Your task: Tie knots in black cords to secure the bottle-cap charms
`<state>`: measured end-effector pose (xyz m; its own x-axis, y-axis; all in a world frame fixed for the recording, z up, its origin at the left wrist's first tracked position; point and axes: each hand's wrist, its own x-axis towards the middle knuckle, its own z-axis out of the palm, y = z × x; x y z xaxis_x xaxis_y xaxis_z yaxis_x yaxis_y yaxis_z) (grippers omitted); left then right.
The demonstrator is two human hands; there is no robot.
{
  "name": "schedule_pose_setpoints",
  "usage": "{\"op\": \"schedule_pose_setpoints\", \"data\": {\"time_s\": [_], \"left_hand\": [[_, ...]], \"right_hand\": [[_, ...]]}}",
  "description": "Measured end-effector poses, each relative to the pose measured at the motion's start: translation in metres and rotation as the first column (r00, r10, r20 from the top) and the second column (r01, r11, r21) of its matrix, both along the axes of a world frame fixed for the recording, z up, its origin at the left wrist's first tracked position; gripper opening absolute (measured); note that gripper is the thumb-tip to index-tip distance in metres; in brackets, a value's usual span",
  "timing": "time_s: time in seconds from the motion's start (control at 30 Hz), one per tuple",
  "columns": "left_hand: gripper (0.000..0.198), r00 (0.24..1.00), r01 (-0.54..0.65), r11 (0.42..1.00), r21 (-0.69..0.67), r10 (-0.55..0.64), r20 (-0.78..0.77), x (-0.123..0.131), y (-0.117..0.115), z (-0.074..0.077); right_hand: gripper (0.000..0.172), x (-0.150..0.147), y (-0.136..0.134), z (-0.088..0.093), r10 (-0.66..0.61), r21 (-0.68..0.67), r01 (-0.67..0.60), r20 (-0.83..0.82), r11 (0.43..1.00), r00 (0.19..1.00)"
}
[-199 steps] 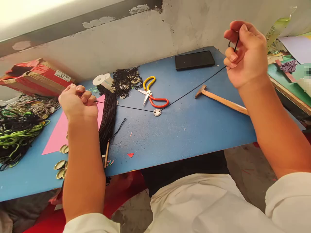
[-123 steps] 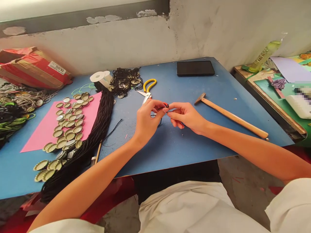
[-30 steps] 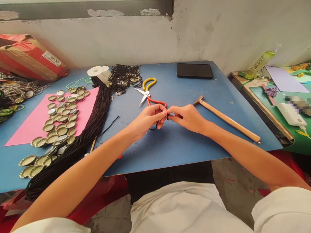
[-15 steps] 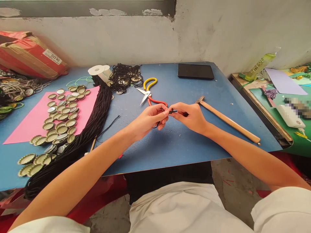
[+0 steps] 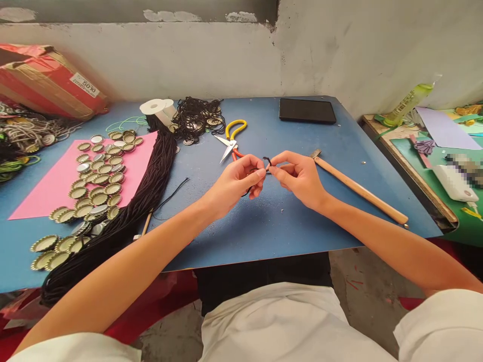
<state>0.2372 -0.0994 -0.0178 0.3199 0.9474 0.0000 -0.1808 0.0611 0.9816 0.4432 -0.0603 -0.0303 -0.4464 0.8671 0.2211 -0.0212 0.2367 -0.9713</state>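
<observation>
Above the middle of the blue table [image 5: 234, 236], my two hands meet over a short black cord [image 5: 267, 160]. My left hand [image 5: 243, 178] pinches it between thumb and forefinger, with a bit of cord hanging below its fingers. On the other side, my right hand [image 5: 296, 176] grips the cord at its fingertips, where a small loop sticks up. Just behind my left hand lie scissors [image 5: 231, 143], blades apart, with one yellow and one red handle. A hammer [image 5: 358, 188] with a wooden handle rests to the right of my right hand.
Many bottle caps [image 5: 100, 178] lie on pink paper [image 5: 41, 186] at left, beside a thick bundle of black cords [image 5: 147, 186]. Behind are a white roll [image 5: 156, 108] and tangled corded caps [image 5: 198, 118]. A phone [image 5: 307, 110] lies at the back; a red box [image 5: 56, 83] stands far left.
My right fingers have shifted on the cord, and a small black loop now stands up between my hands. The whole view has moved slightly.
</observation>
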Motion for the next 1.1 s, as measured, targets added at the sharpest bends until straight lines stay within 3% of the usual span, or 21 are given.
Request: {"op": "schedule_pose_setpoints", "data": {"time_s": [0.23, 0.57, 0.77, 0.93, 1.1], "left_hand": [[0.049, 1.000, -0.022, 0.999, 0.024, 0.022, 0.013, 0.004, -0.004, 0.001], [0.041, 0.994, -0.103, 0.995, -0.014, 0.103, 0.034, 0.004, -0.002, -0.002], [0.032, 0.988, -0.121, 0.983, 0.139, 0.133, -0.075, 0.006, -0.004, -0.008], [0.012, 0.891, -0.126, 0.886, 0.446, 0.299, -0.342, 0.007, -0.006, -0.012], [0.008, 0.775, -0.098, 0.739, 0.667, 0.476, -0.414, 0.005, -0.005, -0.014]], "right_hand": [[0.047, -0.003, 0.001, 0.001, 0.039, -0.240, -0.072, -0.139, 0.968, 0.989], [0.038, -0.003, -0.002, 0.002, 0.059, -0.252, -0.096, -0.150, 0.963, 0.987], [0.024, -0.004, -0.004, 0.007, 0.037, -0.320, -0.095, -0.182, 0.943, 0.983], [0.019, -0.003, -0.006, 0.006, 0.039, -0.187, -0.041, -0.015, 0.982, 0.999], [0.013, -0.001, -0.006, 0.003, -0.004, 0.045, -0.007, 0.225, 0.999, 0.974]]}}
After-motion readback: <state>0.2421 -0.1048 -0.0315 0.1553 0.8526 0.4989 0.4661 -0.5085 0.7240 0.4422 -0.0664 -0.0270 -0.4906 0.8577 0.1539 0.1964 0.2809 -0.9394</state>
